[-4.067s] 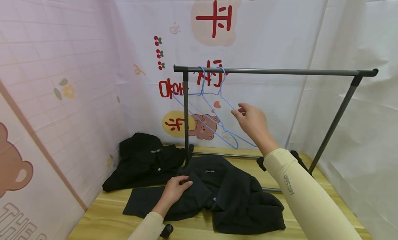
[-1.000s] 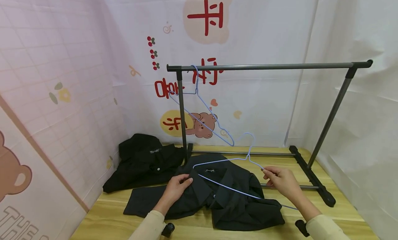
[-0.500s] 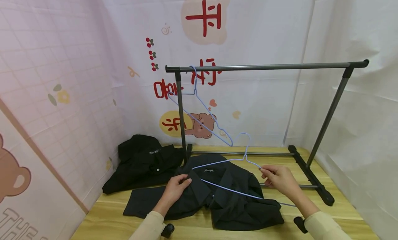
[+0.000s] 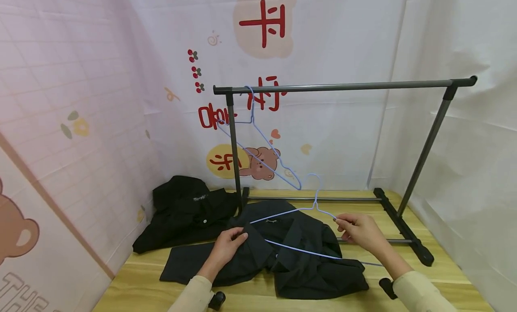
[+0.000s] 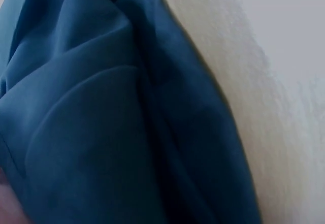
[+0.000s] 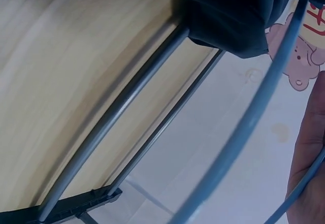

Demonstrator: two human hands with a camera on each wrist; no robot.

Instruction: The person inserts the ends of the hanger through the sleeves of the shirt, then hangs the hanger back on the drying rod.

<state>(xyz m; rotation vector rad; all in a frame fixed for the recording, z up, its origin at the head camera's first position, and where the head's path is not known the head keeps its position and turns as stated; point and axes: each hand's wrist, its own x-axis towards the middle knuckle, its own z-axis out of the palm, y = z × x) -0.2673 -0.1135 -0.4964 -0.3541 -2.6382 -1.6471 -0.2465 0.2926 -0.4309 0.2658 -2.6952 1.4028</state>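
A dark button shirt (image 4: pixel 311 280) lies on the table in the head view, one sleeve stretched to the left. The left hand (image 4: pixel 227 249) pinches the edge of the shirt's left front near the collar and lifts it. In the right hand (image 4: pixel 361 233), thumb and fingers pinch the right shoulder of a blue wire hanger (image 4: pixel 300 249), hook upward. The hanger's left end is hidden under the lifted flap; its right end passes behind the right wrist. Dark cloth fills most of the left wrist view. The hanger's wire (image 6: pixel 254 107) crosses the right wrist view.
A grey garment rack (image 4: pixel 343 86) stands over the back of the table (image 4: pixel 137 294). Another blue hanger (image 4: pixel 278 159) hangs at the rail's left. A second black garment (image 4: pixel 186 217) lies bunched at the left. The rack's black foot (image 4: pixel 404 229) is at the right.
The right hand has taken one hanger off the rail and brought it down to the shirt. Lately it shifts slightly left, and the hanger's left end slides further under the flap. The left hand holds still.
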